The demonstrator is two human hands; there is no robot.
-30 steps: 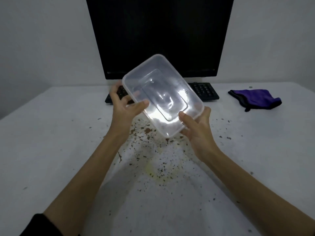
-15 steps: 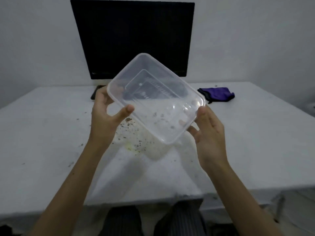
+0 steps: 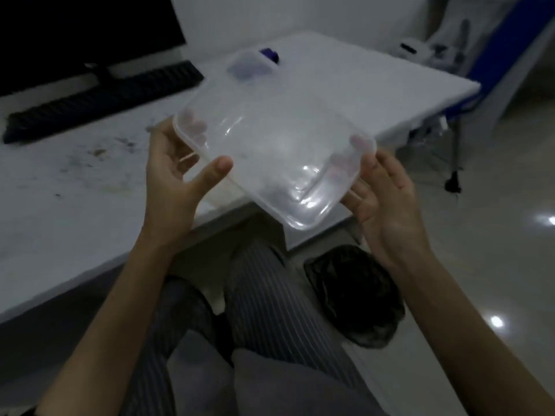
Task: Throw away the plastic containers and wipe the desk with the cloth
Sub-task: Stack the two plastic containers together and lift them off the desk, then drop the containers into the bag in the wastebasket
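Centre frame, left hand (image 3: 177,178) and right hand (image 3: 387,199) grasp a clear container (image 3: 270,145) above a black bin (image 3: 354,295). Not yet thrown; stained desk (image 3: 75,187) unwiped.

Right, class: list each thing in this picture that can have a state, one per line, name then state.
plastic container: empty, lifted off the desk, tilted, held at two opposite sides
left hand: gripping the container, thumb on top
right hand: gripping the container's other side
monitor: screen dark
desk: dirty, specks and smears, not yet wiped
cloth: lying on the desk, partly hidden behind the container
bin bag: open, on the floor
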